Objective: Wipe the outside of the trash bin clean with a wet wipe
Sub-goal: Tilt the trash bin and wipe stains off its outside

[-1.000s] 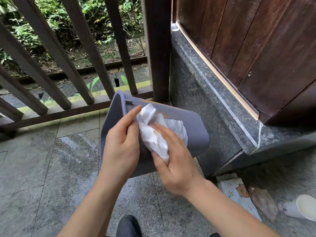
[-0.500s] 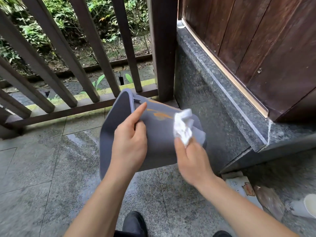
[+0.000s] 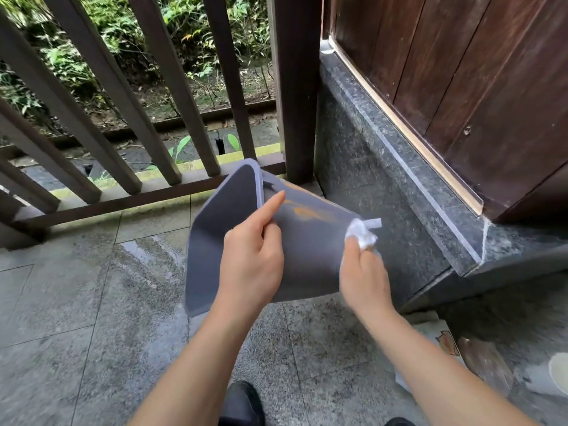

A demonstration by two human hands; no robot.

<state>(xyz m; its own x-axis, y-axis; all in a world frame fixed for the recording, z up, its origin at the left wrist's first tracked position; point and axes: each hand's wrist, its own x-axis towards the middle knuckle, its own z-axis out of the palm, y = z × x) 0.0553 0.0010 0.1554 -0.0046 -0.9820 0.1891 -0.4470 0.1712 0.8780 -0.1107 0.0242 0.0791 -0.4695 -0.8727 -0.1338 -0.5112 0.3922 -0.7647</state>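
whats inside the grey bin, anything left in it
The trash bin is held tipped on its side, mouth facing left. The visible inner wall looks bare grey. The deeper part toward its base is hidden by the left hand.

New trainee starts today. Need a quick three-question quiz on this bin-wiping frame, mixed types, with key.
1. True or false: the left hand holds the wet wipe.
2. Where on the trash bin is the wipe pressed?
A. at the open rim
B. at the base end, near the stone ledge
C. inside the bin
3. Fill in: the streaks left on the bin's outer wall are ____ in colour.

Key
1. False. The right hand holds the wipe; the left hand steadies the bin near its rim.
2. B
3. Orange stain, between the two hands.
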